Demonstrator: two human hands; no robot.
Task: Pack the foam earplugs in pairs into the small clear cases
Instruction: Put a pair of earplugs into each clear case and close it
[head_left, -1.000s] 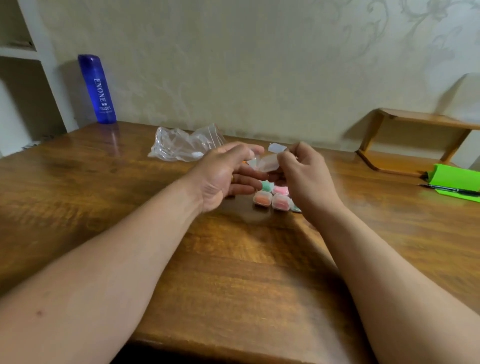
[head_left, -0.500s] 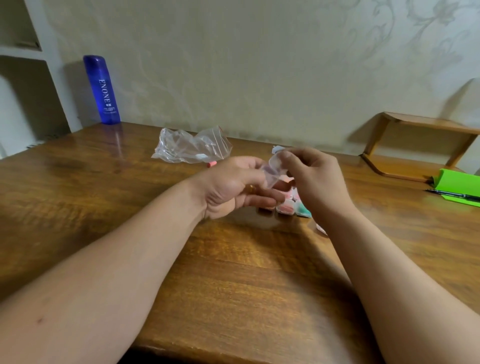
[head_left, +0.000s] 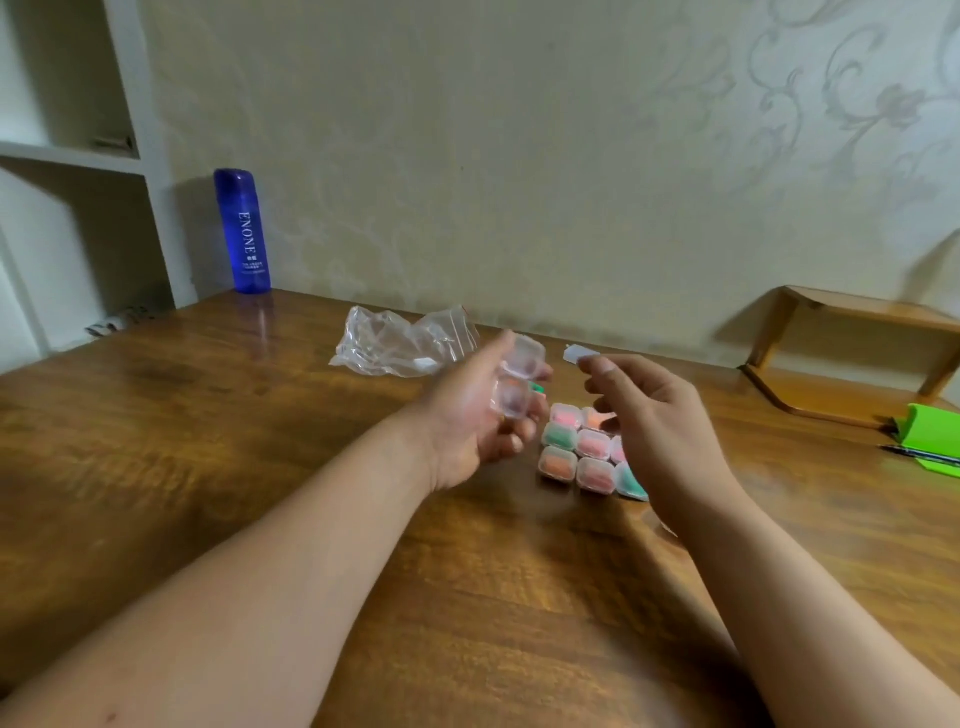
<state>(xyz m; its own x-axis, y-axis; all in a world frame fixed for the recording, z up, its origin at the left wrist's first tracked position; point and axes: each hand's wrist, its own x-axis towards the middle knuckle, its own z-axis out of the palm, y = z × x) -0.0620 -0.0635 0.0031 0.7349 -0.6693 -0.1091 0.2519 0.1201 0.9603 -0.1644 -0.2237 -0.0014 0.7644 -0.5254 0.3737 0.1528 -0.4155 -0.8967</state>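
The wooden table (head_left: 208, 415) took up most of what I could see, with a blue bottle (head_left: 242, 231) standing at its far left corner and a crumpled clear bag (head_left: 405, 348) lying beyond the hands. Just beside the right wrist sat a tight block of filled cases (head_left: 576, 454), pink, orange and green showing through their lids.

The left hand (head_left: 467, 421) was raised above the table, its fingers (head_left: 511, 441) curled around an open case (head_left: 519, 384) with the lid swung up. I could not tell whether anything lay in it yet. The right hand (head_left: 660, 421) hovered near it, apart from it, fingers loosely curled with nothing I could see between them. A small green piece (head_left: 537, 387), perhaps a loose earplug, showed just past the left fingertips.

To my eye the case was ready for loading. It would go best with the base kept level, a matching pair pinched narrow, and both plugs seated below the rim before the lid was pressed, so no foam caught in the latch.
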